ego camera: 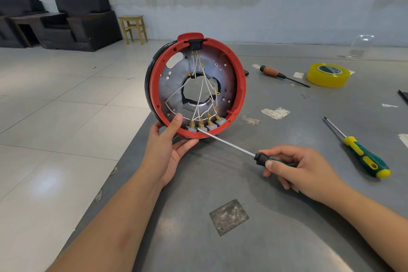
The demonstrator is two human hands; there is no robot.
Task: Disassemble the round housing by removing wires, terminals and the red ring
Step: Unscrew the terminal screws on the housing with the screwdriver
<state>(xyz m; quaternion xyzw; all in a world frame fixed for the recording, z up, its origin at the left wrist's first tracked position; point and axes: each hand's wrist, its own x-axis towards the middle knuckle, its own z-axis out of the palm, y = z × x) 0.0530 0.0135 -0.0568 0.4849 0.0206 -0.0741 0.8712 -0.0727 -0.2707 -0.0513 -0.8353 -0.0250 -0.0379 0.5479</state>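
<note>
Round housing (195, 86) held upright at the table's (287, 216) near-left edge, left hand (170, 146) gripping its lower red ring (239, 77). Right hand (293, 165) pinches a screwdriver (231, 144), tip at the grey terminals (205, 126). Pry gently, sparing the white wires (205, 86).

The handle of the screwdriver (231, 145) is mostly covered by the right hand (295, 168). The rear face of the round housing (195, 86) is turned away, and its lower left rim is hidden by the left hand (170, 146). A dark object (403, 96) is cut off at the right edge.
</note>
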